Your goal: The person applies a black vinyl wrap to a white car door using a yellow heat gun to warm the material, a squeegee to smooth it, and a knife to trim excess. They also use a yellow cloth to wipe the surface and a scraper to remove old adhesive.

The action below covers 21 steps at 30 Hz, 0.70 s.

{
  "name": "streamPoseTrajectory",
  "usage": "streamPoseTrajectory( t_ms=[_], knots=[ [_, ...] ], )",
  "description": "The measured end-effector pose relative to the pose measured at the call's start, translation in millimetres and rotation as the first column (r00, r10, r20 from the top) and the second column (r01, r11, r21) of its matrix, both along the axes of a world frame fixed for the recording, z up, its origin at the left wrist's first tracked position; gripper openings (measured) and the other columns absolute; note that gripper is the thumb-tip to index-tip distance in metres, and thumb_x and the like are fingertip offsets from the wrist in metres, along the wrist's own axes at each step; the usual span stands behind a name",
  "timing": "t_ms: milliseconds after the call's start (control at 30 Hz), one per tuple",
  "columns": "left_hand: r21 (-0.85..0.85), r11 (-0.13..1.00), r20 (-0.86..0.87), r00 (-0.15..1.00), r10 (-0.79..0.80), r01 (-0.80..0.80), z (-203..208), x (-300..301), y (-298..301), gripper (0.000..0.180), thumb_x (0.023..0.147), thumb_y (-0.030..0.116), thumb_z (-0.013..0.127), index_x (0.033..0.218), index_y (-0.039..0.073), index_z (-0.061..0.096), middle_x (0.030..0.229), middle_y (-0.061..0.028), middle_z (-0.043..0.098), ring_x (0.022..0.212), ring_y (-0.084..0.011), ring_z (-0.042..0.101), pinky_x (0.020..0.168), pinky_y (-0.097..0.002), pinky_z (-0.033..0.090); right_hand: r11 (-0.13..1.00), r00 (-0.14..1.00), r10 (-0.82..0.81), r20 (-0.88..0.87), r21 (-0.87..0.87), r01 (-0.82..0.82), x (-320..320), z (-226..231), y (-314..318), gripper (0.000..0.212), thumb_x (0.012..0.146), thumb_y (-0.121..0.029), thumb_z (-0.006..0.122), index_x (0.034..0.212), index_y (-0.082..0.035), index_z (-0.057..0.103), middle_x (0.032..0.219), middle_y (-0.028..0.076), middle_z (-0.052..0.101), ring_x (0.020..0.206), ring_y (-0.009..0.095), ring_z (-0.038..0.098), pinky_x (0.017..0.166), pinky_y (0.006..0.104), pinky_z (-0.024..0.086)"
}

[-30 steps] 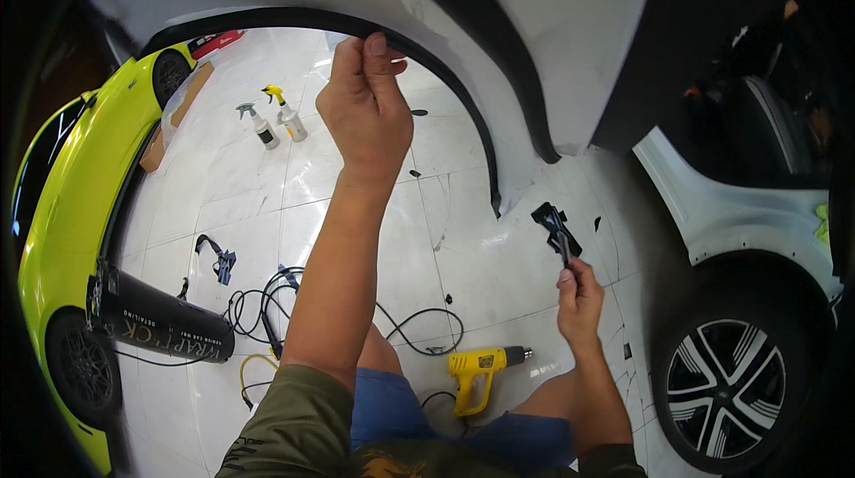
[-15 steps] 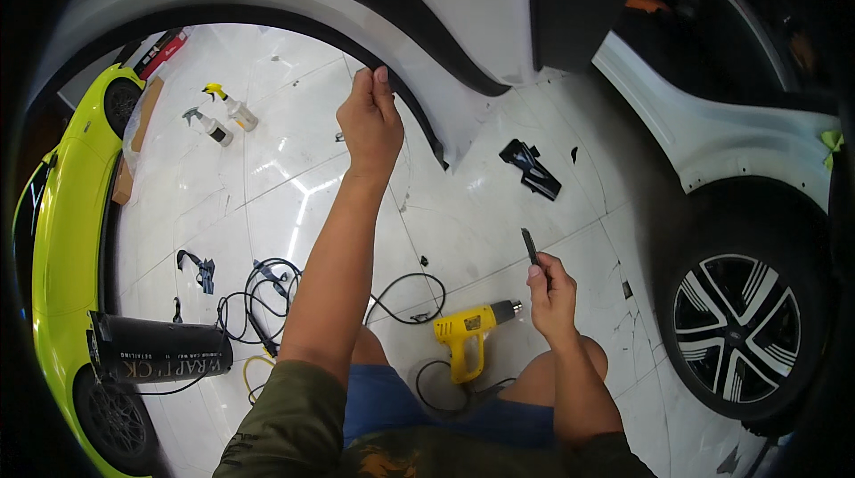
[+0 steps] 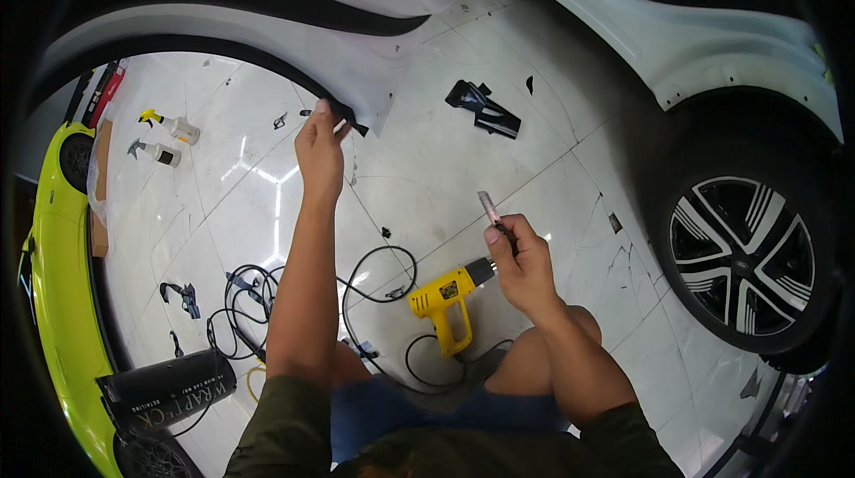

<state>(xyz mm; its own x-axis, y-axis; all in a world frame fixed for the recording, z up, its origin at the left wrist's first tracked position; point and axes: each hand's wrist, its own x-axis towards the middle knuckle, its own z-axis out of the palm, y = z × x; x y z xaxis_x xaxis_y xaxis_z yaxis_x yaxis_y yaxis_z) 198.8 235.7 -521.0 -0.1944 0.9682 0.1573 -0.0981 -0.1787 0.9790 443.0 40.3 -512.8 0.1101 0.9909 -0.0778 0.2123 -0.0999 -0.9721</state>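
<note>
An open white car door panel [image 3: 258, 46] spans the upper left, with a black edge strip [image 3: 214, 43] curving along its rim. Near the corner where the strip ends, my left hand [image 3: 319, 153] pinches its edge between thumb and fingers; the tip of the strip sticks out just beyond them. My right hand [image 3: 525, 269] is closed around a snap-off utility knife [image 3: 488, 205], whose blade points up and away from me. Its handle is mostly hidden by my fingers. Below that hand, a yellow heat gun [image 3: 441, 300] lies on the floor between my knees.
Black cables [image 3: 374, 251] loop over the tiled floor. A black cylindrical bag [image 3: 169, 389] sits at lower left beside a lime-green car [image 3: 58, 237]. Two spray bottles [image 3: 183, 130] stand farther off. Crumpled black film [image 3: 485, 108] lies ahead; a car wheel [image 3: 744, 255] is at right.
My left hand has come lower and meets the strip near its end. The knife has moved left and turned, so its bright blade shows. The whole view has shifted.
</note>
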Motion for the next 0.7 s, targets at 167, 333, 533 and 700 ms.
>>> streamPoseTrajectory(
  t_ms=[167,333,533,700],
  knots=[
    [-0.197,0.972,0.331,0.942,-0.059,0.130,-10.0,14.2,-26.3,0.045,0.100,0.032,0.048,0.122,-0.007,0.050,0.110,-0.0129,0.060,0.105,-0.0233,0.059,0.091,-0.0341,0.049,0.999,0.999,0.037,0.002,0.022,-0.037,-1.7,-6.1,1.7,0.023,0.096,-0.022,0.056,0.098,0.001,0.055,0.065,0.006,0.054,0.057,0.013,0.047,0.053,0.0286,0.041],
    [-0.147,0.979,-0.306,0.947,0.093,-0.144,-9.9,38.0,-30.2,0.047,0.092,0.019,0.060,0.127,-0.010,0.048,0.094,-0.0091,0.065,0.084,-0.0162,0.063,0.073,-0.0273,0.051,0.998,0.998,0.061,-0.033,-0.016,-0.062,-3.2,-12.9,9.2,0.024,0.097,-0.022,0.052,0.101,0.001,0.056,0.069,0.012,0.058,0.059,0.020,0.053,0.057,0.0330,0.044],
    [-0.227,0.928,-0.425,0.888,0.177,-0.294,-14.0,29.2,-20.6,0.023,0.091,0.018,0.059,0.096,-0.004,0.063,0.085,-0.0086,0.068,0.075,-0.0135,0.062,0.066,-0.0271,0.051,0.973,0.983,0.176,0.046,-0.157,-0.167,23.7,-19.0,33.9,0.023,0.096,-0.020,0.050,0.104,0.001,0.056,0.079,0.019,0.062,0.071,0.031,0.061,0.067,0.0389,0.048],
    [-0.225,0.926,-0.467,0.868,0.171,-0.303,-0.8,29.1,-24.2,0.021,0.093,0.020,0.056,0.090,0.000,0.063,0.082,-0.0070,0.067,0.075,-0.0140,0.062,0.067,-0.0291,0.051,0.992,0.941,0.111,0.319,-0.096,-0.085,128.1,-87.1,55.2,0.022,0.095,-0.018,0.049,0.102,0.002,0.056,0.086,0.024,0.063,0.080,0.041,0.061,0.071,0.0445,0.049]
  ],
)
